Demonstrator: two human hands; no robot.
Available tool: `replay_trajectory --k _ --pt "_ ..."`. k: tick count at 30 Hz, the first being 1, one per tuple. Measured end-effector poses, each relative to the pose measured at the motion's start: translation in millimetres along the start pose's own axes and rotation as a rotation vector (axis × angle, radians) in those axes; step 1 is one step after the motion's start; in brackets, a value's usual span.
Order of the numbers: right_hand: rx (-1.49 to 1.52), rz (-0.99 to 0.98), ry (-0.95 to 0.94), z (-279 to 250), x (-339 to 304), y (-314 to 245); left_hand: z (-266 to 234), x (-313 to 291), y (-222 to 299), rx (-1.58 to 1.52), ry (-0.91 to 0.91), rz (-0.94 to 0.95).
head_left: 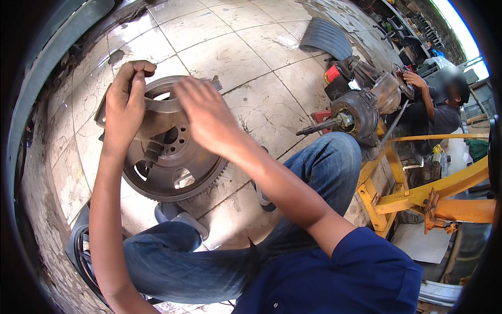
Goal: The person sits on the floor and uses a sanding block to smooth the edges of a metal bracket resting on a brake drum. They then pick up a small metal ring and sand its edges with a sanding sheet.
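A large round toothed flywheel of dark metal lies on the tiled floor in front of me. Across its upper part rests a flat metal bar. My left hand grips the left end of that bar, fingers curled over it. My right hand hovers over the wheel's right side with fingers together and flat; whether it touches the bar is hidden. A short dark socket-like piece stands near the wheel's hub.
My legs in blue jeans are bent beside the wheel. A gearbox sits on a yellow steel stand at the right, where another person works. A ribbed rubber piece lies farther back.
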State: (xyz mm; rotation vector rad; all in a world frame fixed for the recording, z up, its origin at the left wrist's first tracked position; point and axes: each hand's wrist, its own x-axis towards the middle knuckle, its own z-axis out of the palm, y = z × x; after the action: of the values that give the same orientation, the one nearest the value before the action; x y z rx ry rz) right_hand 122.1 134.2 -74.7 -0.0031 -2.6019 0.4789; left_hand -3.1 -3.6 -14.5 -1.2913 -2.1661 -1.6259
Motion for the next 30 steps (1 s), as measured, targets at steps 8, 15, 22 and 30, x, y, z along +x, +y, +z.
replay_trajectory --k 8,15,22,30 --pt "-0.036 0.155 0.023 1 -2 18 3 1 3 -0.015 0.021 -0.046" --pt "0.044 0.019 0.145 18 21 -69 6 2 -2 -0.074 0.008 -0.073" --pt "0.083 -0.086 0.146 8 13 -38 2 3 -2 -0.076 -0.018 -0.075" --pt "-0.011 0.094 0.051 -4 -6 27 3 1 6 -0.041 -0.028 -0.085"
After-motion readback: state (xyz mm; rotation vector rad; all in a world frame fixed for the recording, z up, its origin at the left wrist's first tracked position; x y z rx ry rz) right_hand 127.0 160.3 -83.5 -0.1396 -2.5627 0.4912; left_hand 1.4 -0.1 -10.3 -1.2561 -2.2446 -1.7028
